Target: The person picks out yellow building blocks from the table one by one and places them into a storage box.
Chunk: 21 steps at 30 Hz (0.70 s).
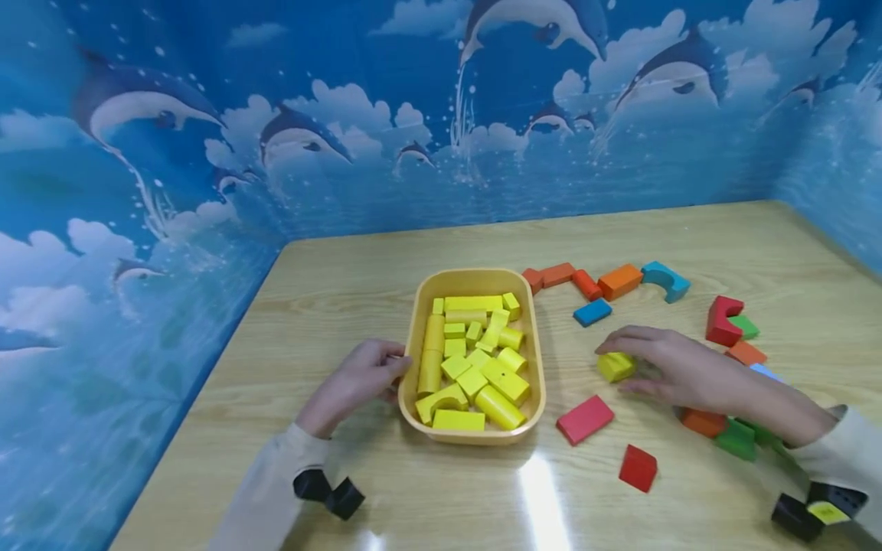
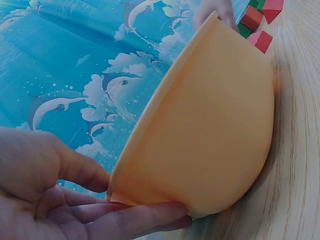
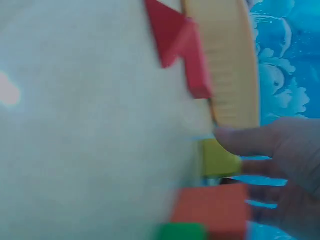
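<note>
A yellow-orange plastic bin (image 1: 540, 386) holds many yellow wooden blocks (image 1: 458, 421) of mixed shapes. My left hand (image 1: 360, 383) grips its left side; in the left wrist view the thumb (image 2: 82, 170) lies at the rim and the fingers reach along the outer wall (image 2: 200, 125). To the right of the bin, my right hand (image 1: 678, 367) pinches a yellow block (image 1: 615, 366) between thumb and fingers, close to the tabletop. The right wrist view shows that yellow block (image 3: 219, 158) at the thumb tip, blurred. Whether it touches the table I cannot tell.
A pink-red block (image 1: 585, 419) and a red block (image 1: 638, 467) lie between the bin and my right arm. Orange blocks (image 1: 620, 282), a blue arch (image 1: 665, 281) and a blue block (image 1: 592, 312) lie farther back. A red arch (image 1: 721, 321) and green blocks (image 1: 736, 439) lie around the right forearm.
</note>
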Tool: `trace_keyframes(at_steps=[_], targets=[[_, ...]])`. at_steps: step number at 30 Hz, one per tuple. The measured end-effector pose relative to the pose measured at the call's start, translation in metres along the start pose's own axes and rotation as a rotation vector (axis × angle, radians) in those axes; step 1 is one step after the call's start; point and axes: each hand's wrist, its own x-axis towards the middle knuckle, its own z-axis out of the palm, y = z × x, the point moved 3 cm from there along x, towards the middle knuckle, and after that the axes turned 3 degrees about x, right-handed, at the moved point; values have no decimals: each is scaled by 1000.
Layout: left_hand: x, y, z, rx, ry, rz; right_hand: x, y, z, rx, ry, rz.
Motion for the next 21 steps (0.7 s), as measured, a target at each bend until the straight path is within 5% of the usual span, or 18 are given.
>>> trace_keyframes(at_steps=[7, 12, 16, 21], targets=[[-1, -4, -1, -5, 3, -8, -2, -2, 14, -35, 24, -17], [1, -5, 1, -11, 15, -48, 7, -10, 7, -68, 130, -146], [2, -3, 1, -2, 23, -58, 27, -18, -9, -59, 266, -201], [2, -2, 3, 10, 22, -56, 71, -29, -16, -16, 280, -141]])
